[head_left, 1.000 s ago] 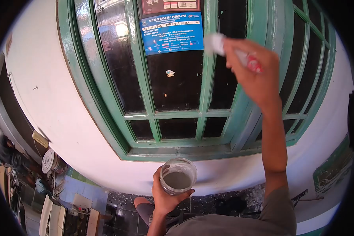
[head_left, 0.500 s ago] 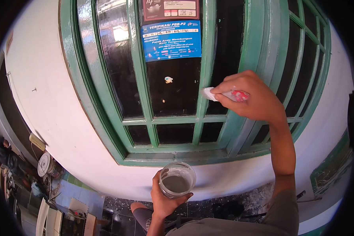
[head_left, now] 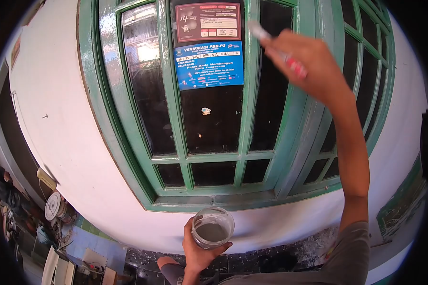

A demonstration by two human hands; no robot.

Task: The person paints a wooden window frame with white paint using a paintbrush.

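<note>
My right hand (head_left: 309, 66) grips a paintbrush (head_left: 290, 65) with a red-and-white handle. The brush's pale tip lies against or very near a vertical green bar of the window frame (head_left: 247, 109), beside the maroon sticker (head_left: 209, 23); motion blurs it a little. Low in the view, my left hand (head_left: 199, 251) is wrapped round a clear plastic tub (head_left: 213, 227) with greyish paint inside. Dark glass panes sit between the green bars. Below the maroon sticker, a blue sticker (head_left: 209, 66) is stuck on the middle pane.
A white wall (head_left: 57, 114) surrounds the window. At the lower left are a lidded bucket (head_left: 57, 206), assorted boards and another person (head_left: 9, 190) in dark clothes. Dark, paint-spotted floor tiles (head_left: 242, 262) run along the wall's foot.
My right hand has moved up along the green bar with the paintbrush. The view has tilted upward slightly, showing more of the maroon sticker. My left hand still holds the tub.
</note>
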